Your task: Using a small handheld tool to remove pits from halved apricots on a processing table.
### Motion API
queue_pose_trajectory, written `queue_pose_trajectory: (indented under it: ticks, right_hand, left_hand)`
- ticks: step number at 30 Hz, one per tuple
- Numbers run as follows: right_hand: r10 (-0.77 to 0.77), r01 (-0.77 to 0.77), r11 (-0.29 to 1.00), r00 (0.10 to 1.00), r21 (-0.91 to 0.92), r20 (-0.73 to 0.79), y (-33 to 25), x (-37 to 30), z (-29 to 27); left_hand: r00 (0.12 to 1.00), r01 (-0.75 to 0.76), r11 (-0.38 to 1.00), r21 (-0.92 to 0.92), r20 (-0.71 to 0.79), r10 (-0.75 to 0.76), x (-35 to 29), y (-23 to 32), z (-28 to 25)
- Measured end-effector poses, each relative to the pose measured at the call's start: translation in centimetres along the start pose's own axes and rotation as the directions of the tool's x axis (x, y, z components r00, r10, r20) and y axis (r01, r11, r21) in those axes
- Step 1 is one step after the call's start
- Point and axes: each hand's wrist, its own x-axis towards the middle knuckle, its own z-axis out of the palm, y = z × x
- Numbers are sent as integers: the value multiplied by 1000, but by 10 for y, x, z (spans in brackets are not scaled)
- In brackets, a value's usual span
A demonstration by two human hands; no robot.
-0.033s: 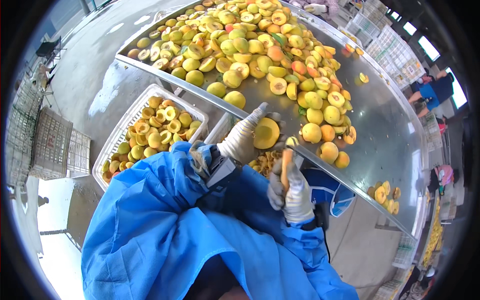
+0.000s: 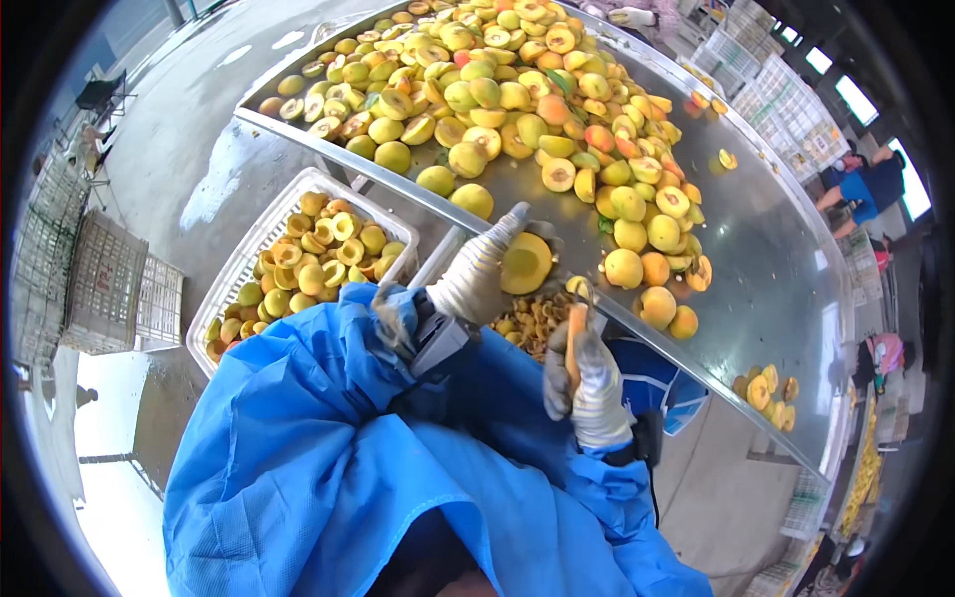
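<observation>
My left hand (image 2: 476,276), in a striped glove with a grey palm, is closed around a yellow peach half (image 2: 525,263), cut face up, beside the table's front edge. My right hand (image 2: 587,386), gloved alike, grips the orange handle of a pitting tool (image 2: 574,343). The tool's curved metal end points up, just right of the peach half and apart from it. Below and between my hands, a container of brownish scraps (image 2: 532,320) is partly hidden. Many peaches and peach halves (image 2: 487,95) are heaped on the metal table (image 2: 761,269).
A white crate (image 2: 204,298) of hollowed peach halves stands at left below the table edge. A small group of halves (image 2: 766,398) lies at the table's right. Stacked crates (image 2: 109,284) stand far left, others (image 2: 791,109) far right. Another person's gloved hand (image 2: 632,17) shows at the top.
My right hand and the pitting tool have shifted slightly down and right, away from the peach half. The left hand still holds the half, almost in place.
</observation>
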Motion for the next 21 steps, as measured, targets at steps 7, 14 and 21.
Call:
queue_pose_trajectory:
  ticks: [7, 14, 21]
  right_hand:
    - [-309, 177, 242, 946, -954, 97, 16, 3, -40]
    - [-293, 146, 362, 956, -920, 37, 5, 6, -28]
    - [-367, 181, 326, 929, -928, 52, 19, 11, -32]
  left_hand:
    - [860, -211, 596, 774, -143, 490, -70, 87, -52]
    - [669, 66, -525, 849, 353, 655, -51, 146, -100]
    - [884, 167, -552, 817, 124, 451, 78, 132, -31]
